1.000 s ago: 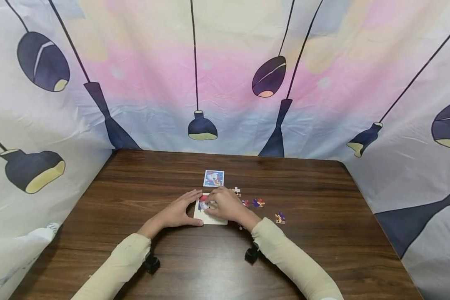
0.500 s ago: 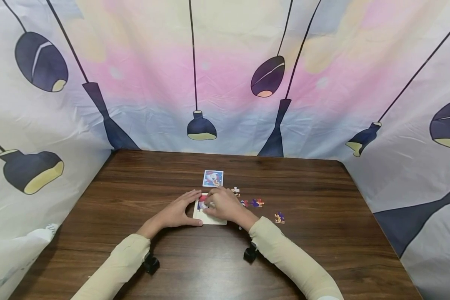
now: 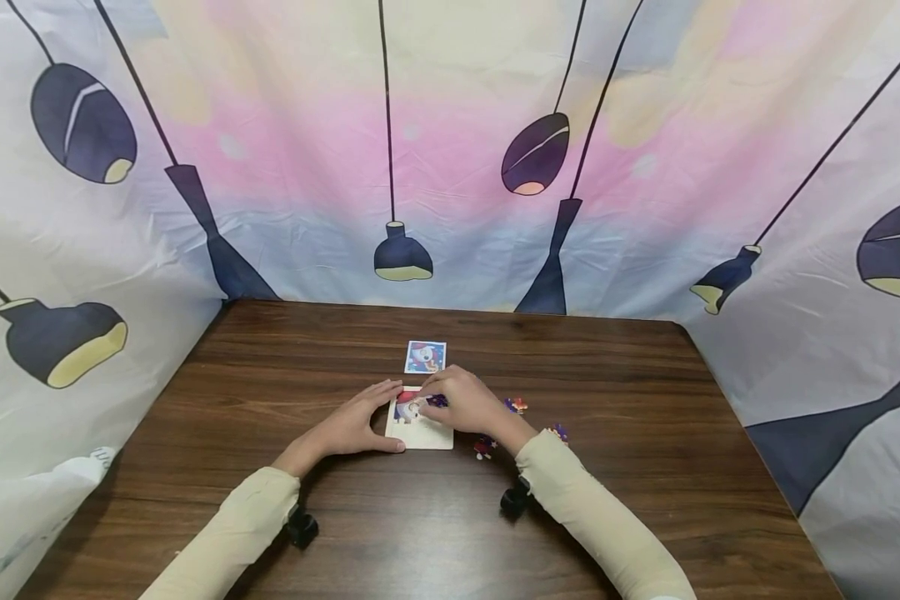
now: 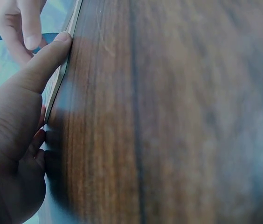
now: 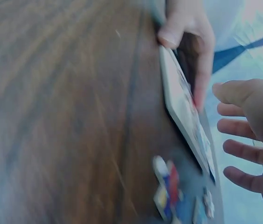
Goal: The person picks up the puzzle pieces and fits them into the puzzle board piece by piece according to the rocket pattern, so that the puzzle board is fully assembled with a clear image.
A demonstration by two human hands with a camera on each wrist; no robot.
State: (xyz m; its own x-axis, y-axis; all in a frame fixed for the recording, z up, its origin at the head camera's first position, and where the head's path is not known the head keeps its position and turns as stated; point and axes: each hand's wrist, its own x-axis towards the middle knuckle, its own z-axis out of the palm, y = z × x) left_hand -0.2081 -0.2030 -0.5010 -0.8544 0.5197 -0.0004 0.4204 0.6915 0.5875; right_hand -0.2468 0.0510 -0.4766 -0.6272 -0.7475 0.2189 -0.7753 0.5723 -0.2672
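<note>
**Right hand (image 3: 468, 404) working over a part-filled board (image 3: 423, 437)**

Taken whole, this looks like the middle of fitting a jigsaw: the step in hand seems to be seating or checking a dark piece (image 3: 437, 401) at the far-right part of the board. The next move probably calls for lining its edge up with its neighbours and pressing it flat, with the board kept from sliding.

The table (image 3: 345, 521) carries everything. On it, the left hand (image 3: 351, 423) holds the board by its left side, thumb at the near edge, fingers at the far one. The right hand arches over the board's right half, thumb and fingers apart; the right wrist view shows nothing pinched (it is blurred, though).

The board lies flat between the hands, directly under the right fingertips. Beyond it, apart, is a printed card (image 3: 425, 357).

Fitted pieces (image 3: 407, 408) cover the board's far-left part; the near strip is bare. The dark piece shows in the gap between right thumb and fingers; whether it is seated, I cannot tell. Loose pieces (image 3: 485, 448) lie right of the board, on both sides of the right wrist.
</note>
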